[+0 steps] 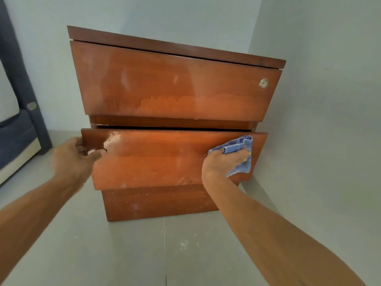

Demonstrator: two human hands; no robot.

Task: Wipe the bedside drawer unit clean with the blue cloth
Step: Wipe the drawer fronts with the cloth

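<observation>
- The left hand (76,155) reaches forward with the arm extended. Its fingers curl round the left edge of the lower drawer front (154,157) and the thumb lies on the front face, so the hand grips that edge.
- The right hand (224,164) is extended to the right end of the same drawer front. Its fingers are bent over the crumpled blue cloth (237,145) and press it flat against the wood.
- The cloth sits near the right edge of the lower drawer front. Folds show above and below the hand.
- The reddish-brown glossy wooden bedside drawer unit (156,203) stands on a grey floor (123,254) in the corner of a pale wall (319,100).
- The upper drawer front (165,85) carries pale, dull smears and a round silver lock (263,83) near its right edge.
- The lower drawer stands slightly out, with a dark gap along its top edge. Its contents cannot be seen.
</observation>
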